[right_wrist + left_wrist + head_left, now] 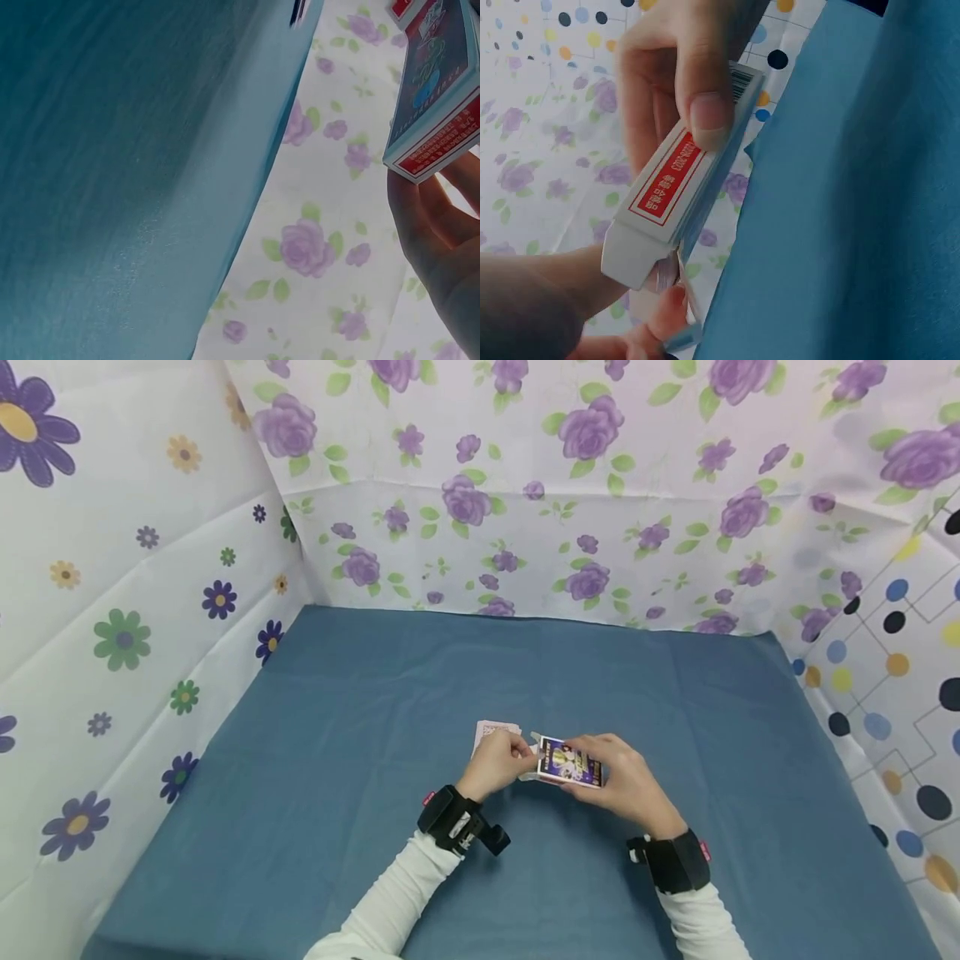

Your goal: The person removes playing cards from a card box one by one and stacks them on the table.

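A playing-card box [570, 762] with a dark picture face is held over the blue cloth by my right hand [618, 781], thumb on one side and fingers on the other. My left hand [498, 764] is at the box's open end, its fingertips pinching the flap there. In the left wrist view the box [660, 187] shows a white side with a red label, and the left thumb [667, 315] lies against the flap. A small stack of playing cards [497, 726] shows just beyond the left hand, partly hidden by it. The right wrist view catches the box's closed end [442, 139].
A blue cloth [360, 710] covers the table. Flowered sheets [465, 560] hang behind it and on the left, and a dotted sheet [885, 693] on the right. Black camera straps [678, 860] sit on both wrists.
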Demonstrator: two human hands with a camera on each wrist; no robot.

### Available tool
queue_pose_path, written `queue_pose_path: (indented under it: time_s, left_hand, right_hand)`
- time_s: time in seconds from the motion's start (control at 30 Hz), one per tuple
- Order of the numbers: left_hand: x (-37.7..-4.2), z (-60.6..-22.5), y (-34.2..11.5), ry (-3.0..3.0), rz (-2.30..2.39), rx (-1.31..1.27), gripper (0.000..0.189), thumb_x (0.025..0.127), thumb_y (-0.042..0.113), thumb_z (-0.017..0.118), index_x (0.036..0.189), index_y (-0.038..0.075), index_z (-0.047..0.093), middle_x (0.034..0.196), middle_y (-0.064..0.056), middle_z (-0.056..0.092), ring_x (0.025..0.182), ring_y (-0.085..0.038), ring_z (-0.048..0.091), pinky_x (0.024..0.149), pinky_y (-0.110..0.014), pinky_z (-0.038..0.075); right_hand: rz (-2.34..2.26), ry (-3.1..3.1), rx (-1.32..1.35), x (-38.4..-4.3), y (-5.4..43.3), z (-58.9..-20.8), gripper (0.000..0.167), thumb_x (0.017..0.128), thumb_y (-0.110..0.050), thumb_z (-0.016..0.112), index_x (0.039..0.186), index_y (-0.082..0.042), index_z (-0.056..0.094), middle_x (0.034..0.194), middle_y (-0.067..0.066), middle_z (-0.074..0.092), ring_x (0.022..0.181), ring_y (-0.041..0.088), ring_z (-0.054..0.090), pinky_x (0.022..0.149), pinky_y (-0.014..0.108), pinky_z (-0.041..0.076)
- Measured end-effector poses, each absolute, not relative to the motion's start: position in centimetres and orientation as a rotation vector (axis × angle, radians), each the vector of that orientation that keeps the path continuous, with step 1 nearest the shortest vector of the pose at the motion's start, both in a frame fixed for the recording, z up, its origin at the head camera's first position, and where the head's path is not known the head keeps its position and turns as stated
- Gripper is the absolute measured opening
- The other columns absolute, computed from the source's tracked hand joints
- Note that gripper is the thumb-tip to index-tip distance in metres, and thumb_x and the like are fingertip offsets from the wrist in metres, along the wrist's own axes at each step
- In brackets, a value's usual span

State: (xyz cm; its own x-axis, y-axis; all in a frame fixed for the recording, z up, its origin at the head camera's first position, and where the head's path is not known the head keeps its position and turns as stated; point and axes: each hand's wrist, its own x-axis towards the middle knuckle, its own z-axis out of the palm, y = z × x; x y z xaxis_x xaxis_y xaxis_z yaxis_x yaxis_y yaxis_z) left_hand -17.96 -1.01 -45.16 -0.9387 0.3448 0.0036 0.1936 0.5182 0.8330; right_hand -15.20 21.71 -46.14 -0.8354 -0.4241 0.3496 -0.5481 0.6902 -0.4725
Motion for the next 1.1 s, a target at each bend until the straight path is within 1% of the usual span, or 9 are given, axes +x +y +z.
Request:
queue_pose_path:
  time_s: [0.13, 0.33, 0.5, 0.63, 0.77, 0.93, 1.03, 1.07, 1.1]
  left_hand:
    - [-17.7, -45.5, -0.7, 2.484, 1.429, 0.384, 0.024, 0.088, 0.016, 0.068, 0.069, 0.001, 0.069, 0.051, 0.006, 0.043, 0.047, -0.008, 0.035, 0.046, -0.021, 0.026]
    - [-17.8, -45.7, -1.0, 2.286, 1.581, 0.246, 0.022, 0.089, 0.016, 0.07, 0.075, -0.001, 0.07, 0.058, 0.003, 0.046, 0.053, -0.011, 0.036, 0.051, -0.023, 0.029]
    - [-18.0, -45.7, -2.1, 2.265, 1.57, 0.331, 0.028, 0.089, 0.021, 0.071, 0.069, 0.001, 0.067, 0.058, 0.003, 0.047, 0.051, -0.011, 0.032, 0.051, -0.025, 0.026]
    - [-18.1, -45.8, -2.8, 2.284, 1.557, 0.389, 0.028, 0.088, 0.025, 0.072, 0.069, 0.006, 0.068, 0.058, 0.004, 0.049, 0.051, -0.01, 0.032, 0.051, -0.025, 0.026]
    - [-18.4, -46.1, -2.9, 2.216, 1.589, 0.441, 0.031, 0.09, 0.022, 0.069, 0.067, 0.004, 0.06, 0.06, 0.003, 0.046, 0.054, -0.011, 0.034, 0.053, -0.024, 0.028]
    - [-18.7, -46.1, -3.5, 2.103, 1.66, 0.427, 0.022, 0.093, 0.017, 0.065, 0.078, 0.001, 0.065, 0.066, 0.002, 0.051, 0.061, -0.015, 0.043, 0.059, -0.026, 0.036]
    - [-18.8, -46.0, -4.2, 2.099, 1.69, 0.388, 0.024, 0.094, 0.017, 0.063, 0.078, 0.0, 0.061, 0.065, 0.002, 0.047, 0.062, -0.016, 0.042, 0.06, -0.027, 0.036]
    - [-18.8, -46.0, -4.5, 2.09, 1.705, 0.374, 0.024, 0.095, 0.017, 0.062, 0.08, -0.001, 0.06, 0.066, 0.002, 0.047, 0.061, -0.015, 0.041, 0.06, -0.027, 0.036]
    - [-18.8, -46.0, -4.8, 2.069, 1.724, 0.359, 0.022, 0.096, 0.017, 0.061, 0.084, -0.001, 0.061, 0.068, 0.002, 0.048, 0.062, -0.013, 0.044, 0.061, -0.026, 0.038]
  right_hand:
    - [0.84, -2.686, 0.801, -14.8, 21.6, -46.1, 0.057, 0.074, -0.027, 0.085, 0.126, -0.015, 0.064, 0.121, 0.007, 0.065, 0.108, 0.022, 0.058, 0.077, 0.039, 0.052]
    - [0.843, -2.687, 0.799, -14.6, 21.7, -46.3, 0.058, 0.073, -0.027, 0.086, 0.126, -0.016, 0.064, 0.121, 0.007, 0.065, 0.108, 0.022, 0.058, 0.077, 0.038, 0.052]
    - [0.859, -2.685, 0.809, -14.7, 21.7, -46.7, 0.057, 0.074, -0.028, 0.085, 0.127, -0.016, 0.064, 0.121, 0.007, 0.065, 0.109, 0.023, 0.059, 0.077, 0.039, 0.051]
    - [0.876, -2.684, 0.809, -14.7, 21.6, -46.8, 0.057, 0.075, -0.028, 0.084, 0.127, -0.016, 0.064, 0.122, 0.008, 0.065, 0.109, 0.024, 0.059, 0.077, 0.04, 0.052]
    - [0.885, -2.683, 0.801, -14.8, 21.6, -46.7, 0.056, 0.076, -0.028, 0.084, 0.127, -0.016, 0.064, 0.122, 0.007, 0.065, 0.11, 0.024, 0.059, 0.077, 0.04, 0.052]
    - [0.894, -2.689, 0.788, -14.8, 21.7, -46.7, 0.055, 0.076, -0.03, 0.083, 0.127, -0.017, 0.064, 0.121, 0.007, 0.066, 0.109, 0.024, 0.059, 0.077, 0.042, 0.052]
    - [0.888, -2.693, 0.769, -14.8, 21.9, -46.8, 0.057, 0.076, -0.032, 0.083, 0.127, -0.017, 0.064, 0.122, 0.007, 0.065, 0.109, 0.024, 0.059, 0.077, 0.042, 0.052]
    - [0.881, -2.694, 0.761, -14.8, 22.0, -46.8, 0.057, 0.076, -0.032, 0.083, 0.127, -0.017, 0.064, 0.123, 0.007, 0.065, 0.109, 0.024, 0.059, 0.078, 0.041, 0.051]
    - [0.875, -2.695, 0.754, -14.8, 22.1, -46.8, 0.057, 0.076, -0.032, 0.083, 0.127, -0.017, 0.064, 0.123, 0.007, 0.065, 0.11, 0.024, 0.059, 0.078, 0.041, 0.051]
